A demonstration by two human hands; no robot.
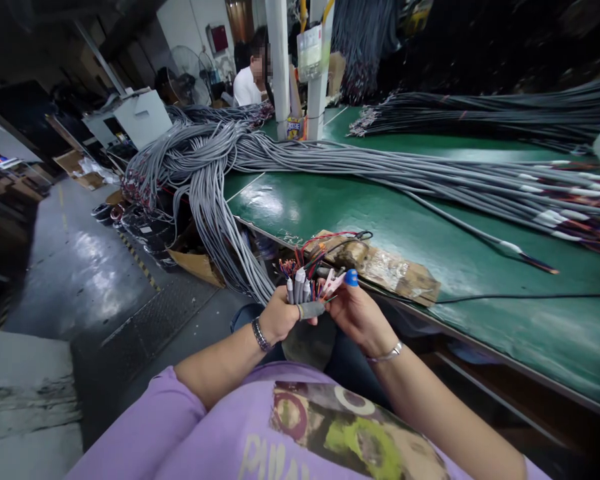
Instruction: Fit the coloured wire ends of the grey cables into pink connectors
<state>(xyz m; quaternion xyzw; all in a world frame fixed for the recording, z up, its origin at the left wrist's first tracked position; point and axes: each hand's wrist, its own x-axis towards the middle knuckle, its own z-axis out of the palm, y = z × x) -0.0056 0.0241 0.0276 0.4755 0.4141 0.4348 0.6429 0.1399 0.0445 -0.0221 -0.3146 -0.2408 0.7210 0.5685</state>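
Note:
My left hand [281,315] is wrapped round several grey cable ends [300,285], with a grey covering on its thumb. Thin coloured wires fan out from these ends. Close beside it on the right, my right hand [359,318] has its fingers pinched at the coloured wires, a blue cover [351,277] on one fingertip. Between the hands a pale pink clip [334,283] shows; whether the fingers hold it or a wire is too small to tell. Just behind, a taped wooden board [390,269] lies at the green table's edge with red and black wires at its left end.
Long grey cables [325,157] stretch across the green table [480,320] and hang over its left edge. Black cables [495,113] lie at the back right. A white post [277,67] rises from the table. A person in white [247,85] sits beyond it.

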